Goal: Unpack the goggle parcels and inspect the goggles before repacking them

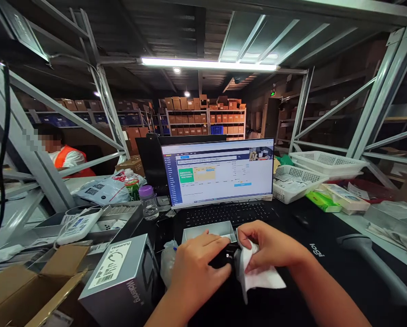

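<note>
My left hand [199,268] is closed around a small dark object [226,255] with a shiny spot; its kind is hard to make out, since the fingers cover much of it. A white tissue or cloth [263,279] is pinched in my right hand [270,245] and presses against the right side of that dark object. Just beyond the hands sits an open light grey box part [190,233]. Left of my left hand lies a clear plastic bag [168,265], beside a grey box marked "Wakening" [118,290].
A monitor [220,177] and black keyboard [224,214] stand behind the hands. On the right are a mouse [300,220], a barcode scanner [374,259] and white baskets [292,184]. An open carton [26,281] and a purple-lidded bottle [149,204] are left. A person in an orange vest [70,159] sits far left.
</note>
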`<state>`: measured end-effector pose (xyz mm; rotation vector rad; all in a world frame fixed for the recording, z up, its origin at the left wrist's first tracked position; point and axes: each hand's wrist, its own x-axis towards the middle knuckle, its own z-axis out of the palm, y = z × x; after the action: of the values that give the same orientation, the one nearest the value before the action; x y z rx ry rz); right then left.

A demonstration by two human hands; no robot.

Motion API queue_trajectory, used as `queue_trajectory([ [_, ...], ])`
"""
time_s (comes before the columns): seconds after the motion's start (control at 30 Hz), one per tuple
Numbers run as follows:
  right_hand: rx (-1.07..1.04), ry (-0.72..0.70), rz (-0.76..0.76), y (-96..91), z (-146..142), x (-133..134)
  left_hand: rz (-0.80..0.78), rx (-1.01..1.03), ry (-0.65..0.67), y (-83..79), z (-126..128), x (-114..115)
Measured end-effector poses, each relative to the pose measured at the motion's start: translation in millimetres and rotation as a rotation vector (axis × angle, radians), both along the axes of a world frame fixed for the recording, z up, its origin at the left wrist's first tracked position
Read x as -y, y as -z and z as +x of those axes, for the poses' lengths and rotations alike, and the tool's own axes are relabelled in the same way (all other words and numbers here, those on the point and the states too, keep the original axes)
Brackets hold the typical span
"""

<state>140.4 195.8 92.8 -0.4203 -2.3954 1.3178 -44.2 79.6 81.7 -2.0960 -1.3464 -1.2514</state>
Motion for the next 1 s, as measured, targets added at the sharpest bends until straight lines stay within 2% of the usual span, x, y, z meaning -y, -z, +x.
queue_trajectory([
  [0.1, -0.036, -0.076, -0.093, -5.1, 11.5, -15.5, 0.013, 0.066, -0.014, -3.1, -5.0, 3.1],
  [0.23, -0.088, -0.076, -0.122, -8.8, 19.1, -22.7, 0.02, 0.116, -0.022, -8.9, -7.1, 4.7],
  [0.43, -0.102, -0.004, -0.171, -9.5, 14.6, -7.7, 0.073, 0.129, -0.046, -7.6, -3.8, 1.9],
  [0.5, -0.093, 0.071, -0.121, -6.6, 6.8, 6.0, 0.109, 0.068, -0.075, -4.0, -1.2, 1.3],
  [0.6, -0.067, 0.191, 0.071, -1.8, -4.7, 21.0, 0.107, -0.041, -0.077, 0.1, 2.5, 1.1],
  [0.67, -0.044, 0.157, 0.12, -1.1, -6.2, 18.7, 0.082, -0.057, -0.051, 0.5, 3.0, 1.6],
  [0.83, -0.035, -0.105, -0.042, -7.0, 12.7, -14.9, 0.054, 0.085, -0.031, -6.2, 0.1, 3.3],
  [1.0, -0.146, -0.071, -0.214, -9.4, 25.2, -30.7, -0.024, 0.244, -0.023, -11.3, -5.2, 4.0],
])
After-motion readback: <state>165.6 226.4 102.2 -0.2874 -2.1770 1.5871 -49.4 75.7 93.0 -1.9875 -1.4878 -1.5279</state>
